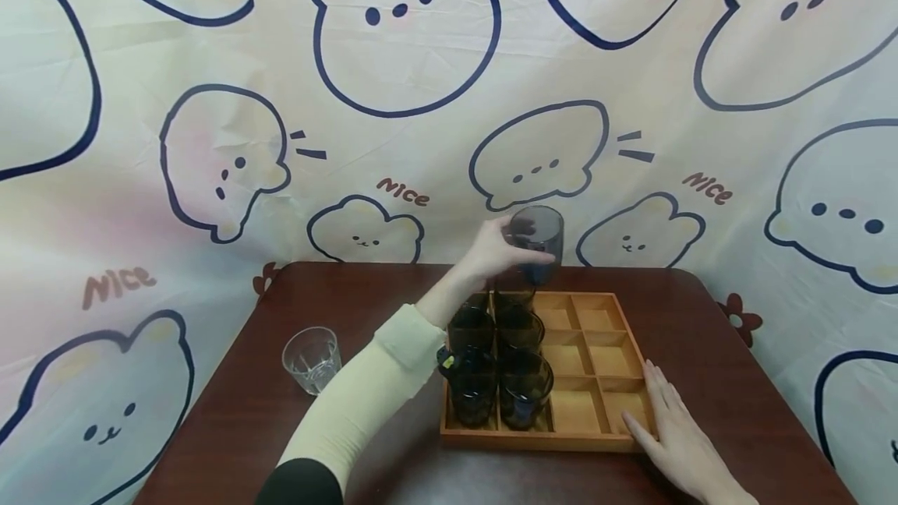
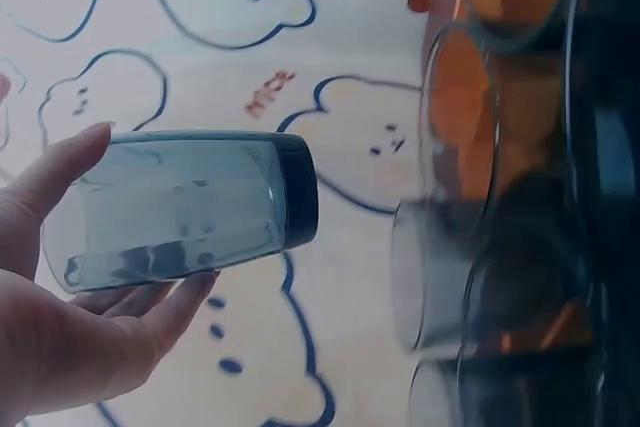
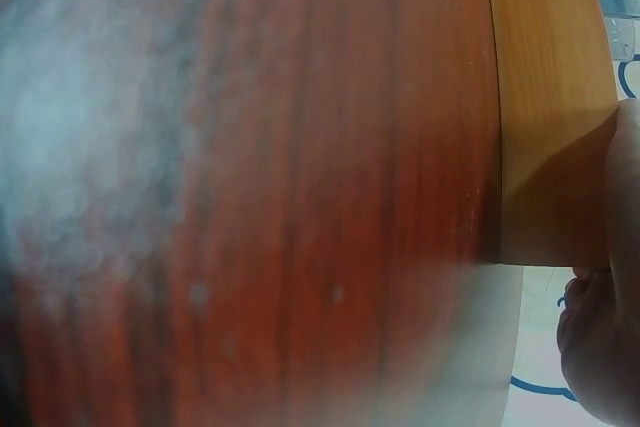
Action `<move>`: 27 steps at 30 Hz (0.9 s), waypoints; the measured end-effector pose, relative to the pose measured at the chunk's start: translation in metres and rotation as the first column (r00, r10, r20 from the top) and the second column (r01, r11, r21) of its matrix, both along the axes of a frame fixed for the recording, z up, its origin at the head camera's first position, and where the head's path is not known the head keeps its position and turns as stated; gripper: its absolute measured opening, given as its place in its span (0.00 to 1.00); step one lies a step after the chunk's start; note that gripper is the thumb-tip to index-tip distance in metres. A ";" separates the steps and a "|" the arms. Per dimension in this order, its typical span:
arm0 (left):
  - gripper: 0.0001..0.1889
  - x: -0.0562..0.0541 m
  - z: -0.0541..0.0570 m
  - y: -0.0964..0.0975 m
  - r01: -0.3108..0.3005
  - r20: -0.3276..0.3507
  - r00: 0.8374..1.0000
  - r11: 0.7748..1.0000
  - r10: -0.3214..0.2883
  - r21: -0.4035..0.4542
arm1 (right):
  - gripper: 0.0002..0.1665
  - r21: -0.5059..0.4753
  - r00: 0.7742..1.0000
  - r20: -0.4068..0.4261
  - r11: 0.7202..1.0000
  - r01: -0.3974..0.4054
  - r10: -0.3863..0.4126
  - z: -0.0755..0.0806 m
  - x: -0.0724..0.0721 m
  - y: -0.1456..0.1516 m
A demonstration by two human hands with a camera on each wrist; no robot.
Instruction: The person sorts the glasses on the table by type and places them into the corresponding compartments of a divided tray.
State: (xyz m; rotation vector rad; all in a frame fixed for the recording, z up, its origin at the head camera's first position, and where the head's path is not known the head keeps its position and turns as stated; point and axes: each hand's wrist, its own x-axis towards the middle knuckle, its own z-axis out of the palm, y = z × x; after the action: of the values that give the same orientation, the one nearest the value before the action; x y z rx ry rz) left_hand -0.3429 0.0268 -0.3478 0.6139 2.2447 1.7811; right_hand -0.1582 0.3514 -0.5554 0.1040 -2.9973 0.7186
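Note:
My left hand (image 1: 496, 249) grips a tinted grey-blue drinking glass (image 1: 543, 236) above the back of a wooden compartment tray (image 1: 540, 440). In the left wrist view, the thumb and fingers of that hand (image 2: 90, 347) curl round the sides of the glass (image 2: 185, 209), whose thick dark base faces the tray. Several dark glasses (image 1: 526, 392) stand in the tray's two left columns; the forearm partly hides those at the back. Along the tray's right side near the front corner rests my right hand (image 1: 677, 435), fingers fairly straight, thumb over the rim.
A clear glass (image 1: 312, 361) stands on the brown table (image 1: 379, 443), left of the tray. The tray's two right columns show bare compartments (image 1: 578, 407). Behind the table hangs a patterned cloth (image 1: 393, 146).

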 end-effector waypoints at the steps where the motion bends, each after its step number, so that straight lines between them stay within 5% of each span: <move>1: 0.38 0.001 -0.002 0.006 -0.002 0.007 1.000 1.000 0.002 -0.003 | 0.62 0.001 1.000 0.001 1.000 0.000 0.000 0.000 0.000 0.000; 9: 0.44 0.004 -0.027 0.039 -0.028 0.048 0.998 0.995 0.033 -0.096 | 0.61 -0.013 1.000 -0.008 1.000 -0.005 0.005 0.001 0.000 0.000; 15: 0.52 -0.002 -0.051 0.051 -0.048 -0.021 0.999 0.980 0.045 -0.193 | 0.61 -0.015 1.000 -0.002 1.000 0.003 -0.003 0.000 0.001 -0.001; 20: 0.48 -0.030 -0.091 0.065 -0.085 -0.218 0.976 0.943 0.014 -0.321 | 0.61 -0.013 1.000 -0.010 1.000 0.009 -0.009 0.001 0.002 -0.001; 26: 0.47 -0.034 -0.106 0.074 -0.146 -0.285 0.959 0.876 0.010 -0.460 | 0.61 -0.011 1.000 0.004 1.000 0.015 -0.015 0.000 0.001 -0.001; 27: 0.46 -0.029 -0.102 0.072 -0.145 -0.283 0.959 0.868 0.005 -0.474 | 0.61 -0.011 1.000 0.006 1.000 0.016 -0.016 0.000 0.001 -0.001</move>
State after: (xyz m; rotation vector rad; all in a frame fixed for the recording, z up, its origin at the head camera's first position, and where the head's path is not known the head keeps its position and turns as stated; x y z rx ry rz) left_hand -0.3718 0.0988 -0.4500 0.6989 2.7972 1.1152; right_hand -0.1575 0.3508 -0.5552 0.0775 -2.9963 0.7349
